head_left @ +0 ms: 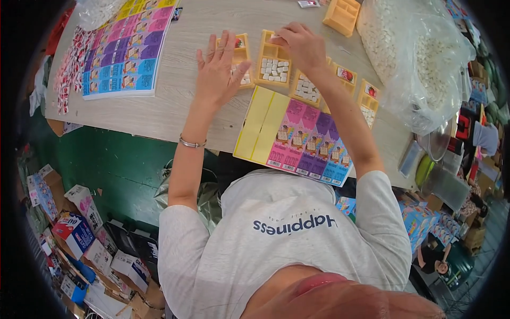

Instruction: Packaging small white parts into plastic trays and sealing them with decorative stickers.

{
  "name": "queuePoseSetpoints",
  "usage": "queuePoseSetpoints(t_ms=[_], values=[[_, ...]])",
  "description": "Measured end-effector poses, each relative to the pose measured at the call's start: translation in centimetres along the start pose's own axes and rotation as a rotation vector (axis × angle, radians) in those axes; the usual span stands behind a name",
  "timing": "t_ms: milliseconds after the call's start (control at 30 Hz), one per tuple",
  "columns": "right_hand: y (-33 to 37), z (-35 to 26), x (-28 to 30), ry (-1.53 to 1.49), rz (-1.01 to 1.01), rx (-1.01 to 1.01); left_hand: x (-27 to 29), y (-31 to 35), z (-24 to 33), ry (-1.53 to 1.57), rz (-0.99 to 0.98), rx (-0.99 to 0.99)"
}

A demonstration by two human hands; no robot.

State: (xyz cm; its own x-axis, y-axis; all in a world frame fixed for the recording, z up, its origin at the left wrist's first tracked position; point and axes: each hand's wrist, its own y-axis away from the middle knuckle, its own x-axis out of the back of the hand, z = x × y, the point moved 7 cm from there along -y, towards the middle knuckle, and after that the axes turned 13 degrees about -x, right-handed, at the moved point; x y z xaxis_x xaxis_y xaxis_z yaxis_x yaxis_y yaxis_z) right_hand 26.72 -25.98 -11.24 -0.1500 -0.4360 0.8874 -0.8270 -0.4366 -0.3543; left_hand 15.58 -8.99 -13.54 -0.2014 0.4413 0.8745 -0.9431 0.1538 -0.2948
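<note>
My left hand (pixel 219 72) lies flat with fingers spread over a yellow compartment tray (pixel 245 55), hiding part of it. A red-printed packet (pixel 238 43) shows in that tray's upper part. Beside it, my right hand (pixel 304 47) pinches at the upper compartments of a second yellow tray (pixel 261 59). A bit of something pale shows at its fingertips, too small to name. White block-like pieces (pixel 274 70) fill the lower compartment of this tray. Farther right, partly behind my right forearm, are more yellow trays (pixel 366 89) with white pieces and red-printed packets (pixel 346 75).
A colourful printed card sheet (pixel 303 139) lies at the table's near edge. Stacked printed sheets (pixel 125 58) and scattered small packets (pixel 74 58) are at left. Clear bags of white pieces (pixel 425 64) stand at right, near a yellow tray stack (pixel 341 16).
</note>
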Motion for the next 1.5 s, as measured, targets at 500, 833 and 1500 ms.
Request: queuePoseSetpoints(t_ms=[500,833,1500], values=[[5.9,1.3,8.3,-0.274,0.008,-0.149,-2.3,1.8,2.6,-0.244,-0.142,-0.152],[28.8,0.2,12.2,-0.019,-0.263,-0.443,0.4,5.4,9.1,-0.162,0.024,-0.285],[22.6,-1.8,5.8,-0.099,-0.108,-0.195,-3.1,8.4,12.6,0.050,-0.175,-0.168]])
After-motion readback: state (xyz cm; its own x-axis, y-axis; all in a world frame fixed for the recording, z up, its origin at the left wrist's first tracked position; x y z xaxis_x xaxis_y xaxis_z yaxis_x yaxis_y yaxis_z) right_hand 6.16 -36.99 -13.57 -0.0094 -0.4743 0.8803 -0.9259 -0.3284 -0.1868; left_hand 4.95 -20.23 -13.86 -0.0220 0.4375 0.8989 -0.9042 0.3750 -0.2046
